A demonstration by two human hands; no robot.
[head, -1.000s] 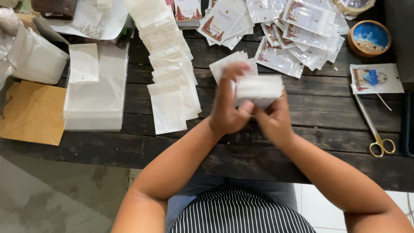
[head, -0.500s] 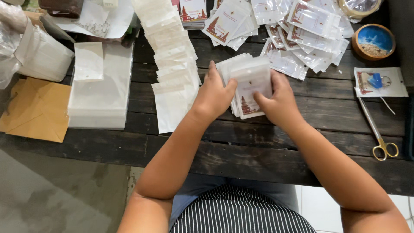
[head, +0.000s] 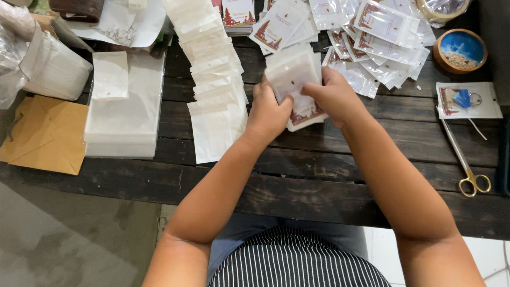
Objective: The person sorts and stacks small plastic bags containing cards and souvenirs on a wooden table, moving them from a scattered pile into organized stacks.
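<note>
Both hands hold a small stack of clear plastic packets with printed cards [head: 295, 79] over the dark wooden table [head: 319, 175]. My left hand [head: 268, 109] grips the stack's left edge. On the right side, my right hand [head: 334, 95] pinches the stack, fingers over its front. A fanned row of empty white packets [head: 212, 79] lies just left of my left hand. A heap of filled packets [head: 372, 37] lies beyond the stack at the back.
A pile of clear sleeves [head: 125, 106] and a brown envelope [head: 45, 135] lie at the left. Gold-handled scissors [head: 467, 165], a card with a small blue item [head: 467, 100] and a round blue bowl [head: 459, 50] sit at the right.
The stack was held on edge a second ago; it has since been turned flat and brought back toward the table's middle, both hands still on it.
</note>
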